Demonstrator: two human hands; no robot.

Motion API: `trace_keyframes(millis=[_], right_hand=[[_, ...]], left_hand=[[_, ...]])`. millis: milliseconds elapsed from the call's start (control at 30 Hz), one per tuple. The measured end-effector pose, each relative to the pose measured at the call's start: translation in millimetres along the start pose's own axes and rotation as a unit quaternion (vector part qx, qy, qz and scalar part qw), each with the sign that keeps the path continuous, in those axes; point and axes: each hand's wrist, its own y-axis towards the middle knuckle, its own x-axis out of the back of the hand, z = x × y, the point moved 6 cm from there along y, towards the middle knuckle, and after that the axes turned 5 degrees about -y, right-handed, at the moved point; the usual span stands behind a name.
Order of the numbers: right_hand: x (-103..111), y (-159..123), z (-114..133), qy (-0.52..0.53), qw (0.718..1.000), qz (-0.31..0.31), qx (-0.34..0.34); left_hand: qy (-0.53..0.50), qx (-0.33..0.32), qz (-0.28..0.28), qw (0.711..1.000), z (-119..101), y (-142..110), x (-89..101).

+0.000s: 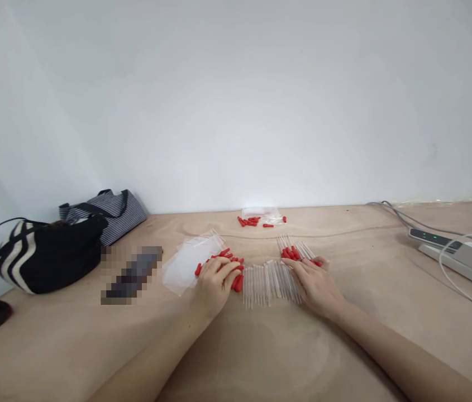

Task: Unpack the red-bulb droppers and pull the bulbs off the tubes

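A row of thin clear tubes (266, 283) lies side by side on the table between my two hands. My left hand (214, 282) rests at the row's left end, its fingers curled down over a heap of red rubber bulbs (238, 283); thumb and forefinger come together at one bulb. On the other side, my right hand (313, 279) lies over the right end of the tubes, fingers stretched out. Beneath and beyond its fingers is a bunch of tubes with red bulbs (290, 253) on or beside them. The undersides of both hands are hidden.
Clear zip bags (196, 259) lie left of my left hand. Near the wall, more red bulbs (249, 221) sit by a clear bag (261, 213). A black bag (60, 254) and a striped bag (120, 215) stand left, beside a blurred patch. A power strip (466, 268) with cables is right.
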Motion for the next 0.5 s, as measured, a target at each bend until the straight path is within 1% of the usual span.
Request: trace_keyframes(millis=[100,200,300,367,500], right_hand=[[-8.3,-1.2,-0.2,0.005,1.000,0.019,-0.016],[-12.2,-4.1,-2.1,0.008,0.999,0.011,-0.044],[-15.1,-6.4,-2.9,0.019,0.998,-0.003,-0.063],[-17.0,-7.0,-1.9,0.020,0.997,-0.015,-0.071],[-20.5,-7.6,-0.8,0.015,0.995,-0.033,-0.093]], left_hand=[[-0.038,0.081,-0.003,0.996,29.5,7.4,4.0],[-0.024,0.185,-0.018,0.982,68.0,10.6,14.0],[0.005,0.286,0.023,0.958,100.2,8.5,15.7],[0.028,0.317,0.056,0.946,110.8,7.3,13.1],[0.059,0.335,0.091,0.936,116.8,6.6,8.1]])
